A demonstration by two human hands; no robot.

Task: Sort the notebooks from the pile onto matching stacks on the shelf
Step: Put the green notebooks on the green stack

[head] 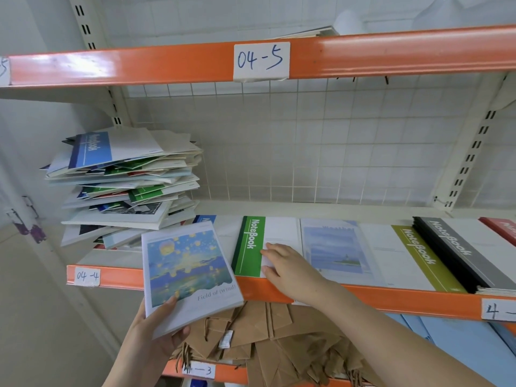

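Observation:
A messy pile of notebooks [125,180] leans at the left of the shelf [111,277] labelled 04-4. My left hand [156,328] grips a notebook with a painted lantern cover, "Field of (wind)" [187,272], held in front of the shelf edge. My right hand [287,266] lies flat, fingers spread, on the white part of the green-spined notebook stack [248,244]. To its right sit a pale blue seascape stack [332,250], an olive-spined stack [418,255], a black-and-grey stack [458,252] and a red one [502,227] at the frame edge. A blue-spined notebook [205,219] peeks behind the held one.
Brown paper bags [279,336] are heaped on the shelf below, labelled 4-3. An orange beam labelled 04-5 [261,61] runs overhead. A white wire grid [307,141] backs the shelf. Light blue items [460,342] lie at the lower right.

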